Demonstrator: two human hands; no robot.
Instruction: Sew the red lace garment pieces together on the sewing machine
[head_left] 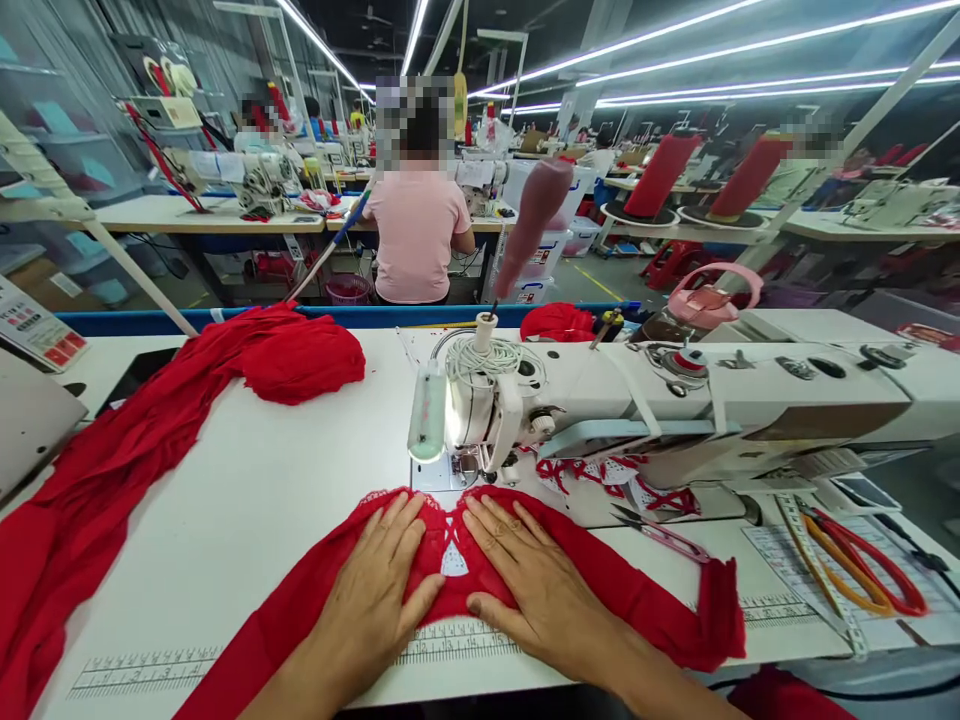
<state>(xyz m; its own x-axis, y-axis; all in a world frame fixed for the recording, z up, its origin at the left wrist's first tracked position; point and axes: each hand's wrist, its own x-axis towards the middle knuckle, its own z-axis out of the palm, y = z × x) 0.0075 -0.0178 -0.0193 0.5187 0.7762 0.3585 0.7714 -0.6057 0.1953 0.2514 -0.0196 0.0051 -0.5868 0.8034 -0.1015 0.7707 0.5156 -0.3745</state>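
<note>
A red garment [454, 595] is laid flat on the white table [225, 480], just in front of the needle end of the sewing machine [600, 385]. Its left half is pressed by the left hand [371, 580], palm down; the fingers are stretched forward and kept near to one another, and the thumb is held wide from them. The right half is covered in the same manner by the right hand [536, 580], of which the thumb is also put wide; nothing is gripped by either hand. Between the hands, crossed red strips and a small white patch can be seen. The two sides of the garment are spread outward to the left and to the right, and a printed ruler [457, 643] is partly covered by it.

At the left, a long heap of red cloth [304, 355] is laid along the table. At the right, snips [664, 532] are placed beside the machine, and scissors [862, 560] are found near a tape measure [821, 580]. Behind the table, a person in a pink shirt [416, 235] is seen from the back.
</note>
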